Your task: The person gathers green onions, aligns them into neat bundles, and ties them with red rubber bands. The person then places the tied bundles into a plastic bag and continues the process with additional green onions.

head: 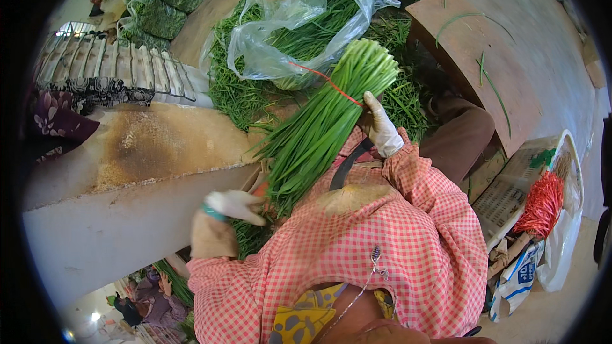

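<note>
My right hand (380,126), in a whitish glove, grips a thick bunch of long green leafy stalks (311,138), probably garlic chives, near its pale cut ends. A thin red tie (330,81) lies across the bunch below those ends; one end of it sticks out to the left. The leaf tips slant down to the left against my checked smock. Beside these tips is my left hand (236,206), gloved and blurred, with its fingers apart and nothing seen in them. Beyond the bunch, a clear plastic bag (296,19) holds more green stalks.
Loose green leaves (239,100) lie around the bag. A stained slab (177,143) stands at left, a brown board (483,57) at upper right. The basket (566,153) at right holds red ties (542,205). Filled bags (162,16) stand at upper left. Another person (160,298) is at lower left.
</note>
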Motion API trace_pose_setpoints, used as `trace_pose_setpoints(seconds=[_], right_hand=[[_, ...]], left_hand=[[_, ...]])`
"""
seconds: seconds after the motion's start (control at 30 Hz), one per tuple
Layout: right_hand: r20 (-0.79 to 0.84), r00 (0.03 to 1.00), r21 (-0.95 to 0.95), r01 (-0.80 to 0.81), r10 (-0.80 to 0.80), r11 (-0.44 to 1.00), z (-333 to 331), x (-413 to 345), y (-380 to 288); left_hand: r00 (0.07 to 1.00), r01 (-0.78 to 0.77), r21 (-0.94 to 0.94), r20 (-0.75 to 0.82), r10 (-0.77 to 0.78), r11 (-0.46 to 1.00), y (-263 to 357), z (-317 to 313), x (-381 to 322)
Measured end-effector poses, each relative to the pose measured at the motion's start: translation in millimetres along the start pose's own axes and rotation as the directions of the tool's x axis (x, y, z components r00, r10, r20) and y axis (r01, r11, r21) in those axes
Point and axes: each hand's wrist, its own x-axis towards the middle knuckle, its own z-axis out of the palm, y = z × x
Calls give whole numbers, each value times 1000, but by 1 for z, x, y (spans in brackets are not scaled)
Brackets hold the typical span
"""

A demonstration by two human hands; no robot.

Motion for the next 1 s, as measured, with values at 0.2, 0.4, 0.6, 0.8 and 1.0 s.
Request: trace_pose_setpoints(seconds=[0.2,0.4,0.6,0.8,1.0], right_hand=[[229,973,114,6,-32,993,-34,-3,-2],[194,978,-63,-60,71,996,-21,-19,-13],[2,946,-575,-263,323,774,-8,-26,-67],[373,710,-928,294,-597,-230,89,-60,-91],[540,771,-740,243,-338,-628,83,21,-42]], left_hand=[[3,-434,365,-914,407,824,103,-90,2],[415,-695,-36,-836,360,718,137,-104,142],[258,-515,246,-869,422,821,154,-118,99],[146,-38,336,-930,338,941,157,-108,131],[13,-122,362,-931,366,924,182,-94,156]])
